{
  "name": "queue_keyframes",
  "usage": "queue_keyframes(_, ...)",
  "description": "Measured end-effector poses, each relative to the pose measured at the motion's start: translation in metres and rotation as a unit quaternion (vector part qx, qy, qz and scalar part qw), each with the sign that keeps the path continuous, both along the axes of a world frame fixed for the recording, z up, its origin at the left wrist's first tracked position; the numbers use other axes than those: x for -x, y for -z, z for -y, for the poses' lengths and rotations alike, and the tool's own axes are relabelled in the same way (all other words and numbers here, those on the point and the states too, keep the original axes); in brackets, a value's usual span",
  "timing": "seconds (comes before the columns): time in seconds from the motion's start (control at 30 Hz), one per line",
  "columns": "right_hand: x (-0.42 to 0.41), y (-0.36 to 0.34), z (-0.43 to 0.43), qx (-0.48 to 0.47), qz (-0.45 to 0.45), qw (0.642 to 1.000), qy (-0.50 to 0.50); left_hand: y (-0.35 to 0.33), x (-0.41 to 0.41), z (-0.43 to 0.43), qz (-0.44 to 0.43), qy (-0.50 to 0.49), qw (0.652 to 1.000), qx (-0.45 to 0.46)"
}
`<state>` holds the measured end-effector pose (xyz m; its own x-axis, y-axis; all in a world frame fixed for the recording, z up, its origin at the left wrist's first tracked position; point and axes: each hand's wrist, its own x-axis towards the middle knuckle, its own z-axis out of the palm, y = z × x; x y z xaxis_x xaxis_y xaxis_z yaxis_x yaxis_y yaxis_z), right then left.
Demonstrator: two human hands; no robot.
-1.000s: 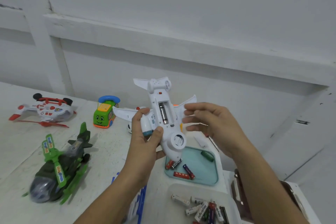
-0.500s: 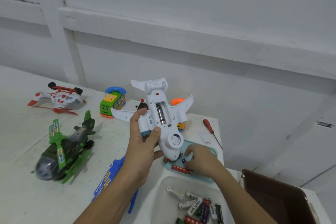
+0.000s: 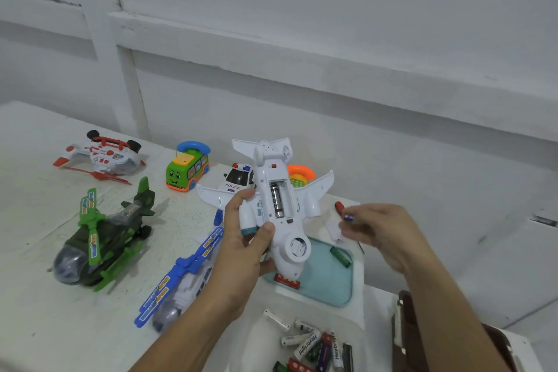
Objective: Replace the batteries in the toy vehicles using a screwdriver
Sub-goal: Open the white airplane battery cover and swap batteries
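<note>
My left hand (image 3: 241, 248) grips a white toy airplane (image 3: 279, 205) belly-up above the table, thumb on its side. Its battery bay is uncovered and one dark battery (image 3: 277, 201) sits in it beside an unfilled slot. To the right of the plane, my right hand (image 3: 379, 229) pinches a small blue and red battery (image 3: 349, 217) at its fingertips. Behind that hand lies a red-handled screwdriver (image 3: 339, 206), mostly hidden. A white cover piece (image 3: 332, 228) lies on the table below the fingers.
A teal tray (image 3: 332, 278) under the plane holds a green battery (image 3: 340, 256) and a red one (image 3: 288, 280). A white bin (image 3: 314, 344) of several batteries stands nearer. Green (image 3: 99, 235), blue (image 3: 184, 275) and red-white helicopters (image 3: 102, 157), a green bus (image 3: 187, 167) and police car (image 3: 238, 180) surround them.
My right hand went down to the teal tray, picked a blue and red battery and rose with it to the right of the plane. My left hand kept holding the plane.
</note>
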<state>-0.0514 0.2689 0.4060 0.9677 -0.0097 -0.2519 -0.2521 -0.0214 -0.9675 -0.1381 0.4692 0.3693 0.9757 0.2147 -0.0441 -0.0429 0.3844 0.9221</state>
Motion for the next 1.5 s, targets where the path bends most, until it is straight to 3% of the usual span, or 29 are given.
queue_keyframes(0.27, 0.011, -0.050, 0.005, 0.009, 0.117, 0.991, -0.060, 0.001, -0.002, 0.016, -0.012, 0.018, 1.000, -0.004)
queue_keyframes(0.67, 0.020, -0.042, -0.032, 0.079, 0.181, 0.974, -0.113, -0.001, -0.005, 0.028, 0.004, 0.047, 0.999, -0.015)
queue_keyframes(0.9, 0.026, -0.035, -0.057, 0.235, 0.258, 0.934, -0.078, -0.002, -0.007, 0.028, 0.005, 0.052, 0.998, -0.028)
queue_keyframes(1.23, 0.031, -0.032, -0.065, 0.330, 0.255, 0.903, -0.099, 0.000, -0.006, 0.021, 0.017, 0.059, 0.998, -0.029)
queue_keyframes(1.5, 0.036, -0.026, -0.073, 0.354, 0.253, 0.898, -0.066, -0.001, -0.002, 0.018, 0.020, 0.066, 0.997, -0.035)
